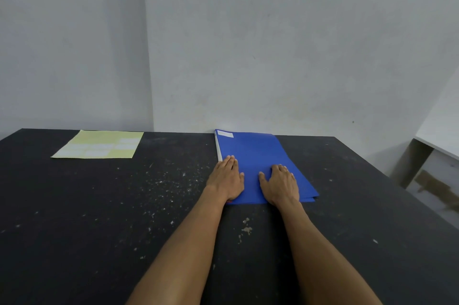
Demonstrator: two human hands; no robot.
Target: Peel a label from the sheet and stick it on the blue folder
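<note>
The blue folder (258,153) lies flat on the black table, its far edge against the wall. A white label (225,134) sits stuck at its far left corner. My left hand (227,178) rests palm down on the folder's near left part, fingers flat and together. My right hand (280,184) lies flat on the near right part, thumb spread out. Neither hand holds anything. The pale yellow label sheet (99,147) lies far left on the table, with several white labels on it and some bare patches.
The black table (124,217) is speckled with white flecks and a few scuffs. A grey wall rises right behind it. The table's right edge runs diagonally at the right, with a white bench (432,140) and floor beyond it.
</note>
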